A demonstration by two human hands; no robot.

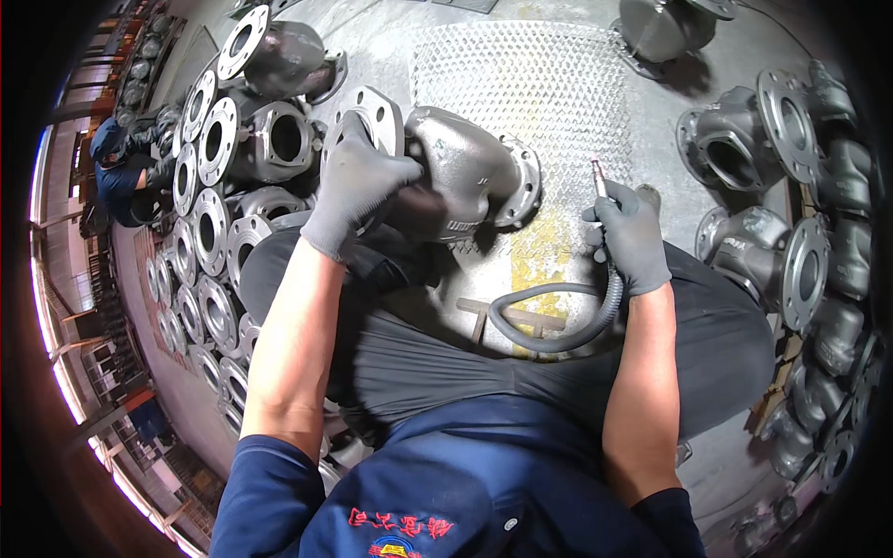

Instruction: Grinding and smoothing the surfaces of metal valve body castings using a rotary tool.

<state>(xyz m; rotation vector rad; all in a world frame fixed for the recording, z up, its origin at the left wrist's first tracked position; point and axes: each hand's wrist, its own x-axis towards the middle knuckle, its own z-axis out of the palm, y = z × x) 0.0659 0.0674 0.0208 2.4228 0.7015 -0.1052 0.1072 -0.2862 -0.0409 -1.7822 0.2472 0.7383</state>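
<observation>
The grey valve body (460, 167) lies before the person (446, 474), its flange (386, 112) clasped by the left hand (358, 191); the right hand (634, 234) pinches a slim tool (598, 177), whose looped hose (549, 344) could snag; a slack grip could let the body roll; castings (212, 223) crowd left, textured plate (521, 74) lies open ahead

Left glove (356, 192), right glove (634, 240): plain grey. Flanged casting (462, 166): silvery grey, darker beneath. Slim tool (598, 177): silvery, reddish tip. Hose (549, 345): dark grey, ribbed stretch. Lattice panel (521, 74): silver diamonds. Floor (381, 46): pale grey, scuffed yellow patches (544, 265). Trousers (437, 358): charcoal-black. Shirt (474, 456): navy, red embroidery (400, 521), blue-yellow-red emblem (393, 548). Co-worker's clothing (116, 191): dark blue.
</observation>
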